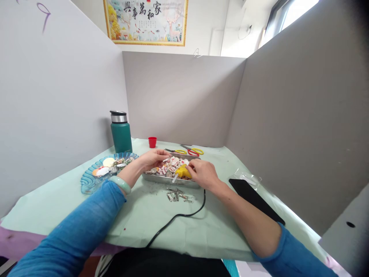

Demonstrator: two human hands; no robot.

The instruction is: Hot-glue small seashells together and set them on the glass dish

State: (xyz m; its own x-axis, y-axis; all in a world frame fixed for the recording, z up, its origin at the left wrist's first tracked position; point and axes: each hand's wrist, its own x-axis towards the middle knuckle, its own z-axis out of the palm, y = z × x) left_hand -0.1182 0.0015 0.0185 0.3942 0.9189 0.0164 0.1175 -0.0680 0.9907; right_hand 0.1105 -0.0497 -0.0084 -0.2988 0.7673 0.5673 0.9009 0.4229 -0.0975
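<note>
A metal tray [170, 181] full of small red-and-white, cream and brown pieces stands in the middle of the table. Above its left side, my left hand [152, 158] pinches a small pale piece [166, 159] whose kind is too small to tell. My right hand [203, 173] closes on a yellow glue gun [182, 171] over the tray's right part. The gun's pale nozzle points down and left; its rear is hidden by my fingers. Metal safety pins or clips [176, 195] lie in a loose pile in front of the tray.
A blue shell-shaped plate [86, 186] with assorted pieces is at left, a green bottle [121, 136] behind it. A red cup [152, 142] and scissors [197, 152] are at the back. A black cord [178, 215] crosses the front; a black slab [256, 202] lies right. Partitions surround the table.
</note>
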